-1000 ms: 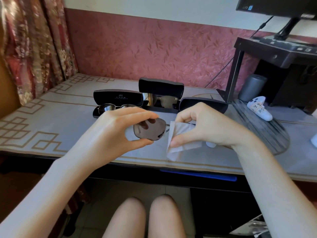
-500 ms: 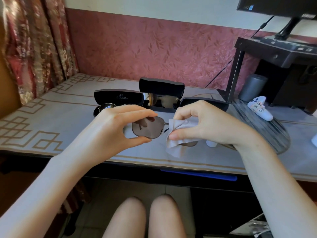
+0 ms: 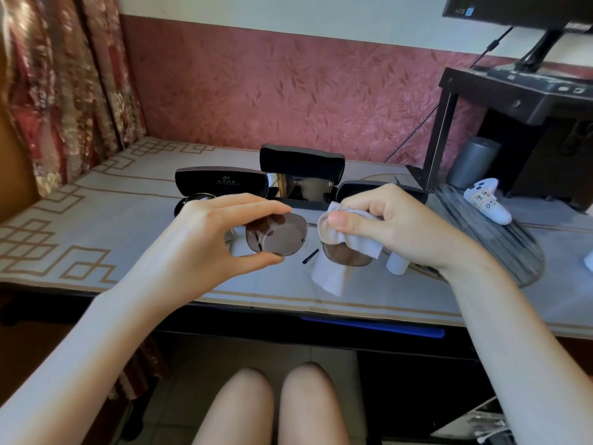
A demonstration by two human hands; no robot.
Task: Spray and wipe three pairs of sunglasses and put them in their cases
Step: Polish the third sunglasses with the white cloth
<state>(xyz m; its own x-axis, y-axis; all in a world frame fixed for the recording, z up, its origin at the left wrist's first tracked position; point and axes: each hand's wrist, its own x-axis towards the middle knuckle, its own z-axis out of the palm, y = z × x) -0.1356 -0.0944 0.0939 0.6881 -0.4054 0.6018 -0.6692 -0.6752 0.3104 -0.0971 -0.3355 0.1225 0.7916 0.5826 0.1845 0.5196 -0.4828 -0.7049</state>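
We see the left hand (image 3: 205,239) holding a pair of sunglasses (image 3: 279,234) in the air over the desk (image 3: 96,226), just inside its near edge and about midway along it. The thumb sits under the rim of one brown lens and the fingers curl over its top, so the frame is pinched between them. The right hand (image 3: 394,226) grips a pale cloth (image 3: 340,268), folded over the top of the other lens. The thumb presses the cloth against the front of the glass, and the loose end of the cloth hangs below the lens. A dark temple tip pokes out between the two lenses.

Behind the hands, three black cases stand open in a row toward the desk's far edge. The left case (image 3: 221,183) has printing inside its lid and a pair of glasses (image 3: 199,198) lying in it, partly hidden by the left hand. The middle case (image 3: 301,163) stands a little farther back, with dark sunglasses (image 3: 308,187) in it. The right case (image 3: 356,187) is mostly covered by the right hand, so we cannot tell what is inside.

Just below the right wrist a small white cylinder (image 3: 398,263) stands on the desk; it may be the spray bottle, though only its lower part shows. Toward the right end, a white game controller (image 3: 487,200) lies on a dark round mat (image 3: 500,239). A grey canister (image 3: 471,163) stands beside a black riser (image 3: 513,91). A patterned curtain (image 3: 64,75) hangs by the far left corner.
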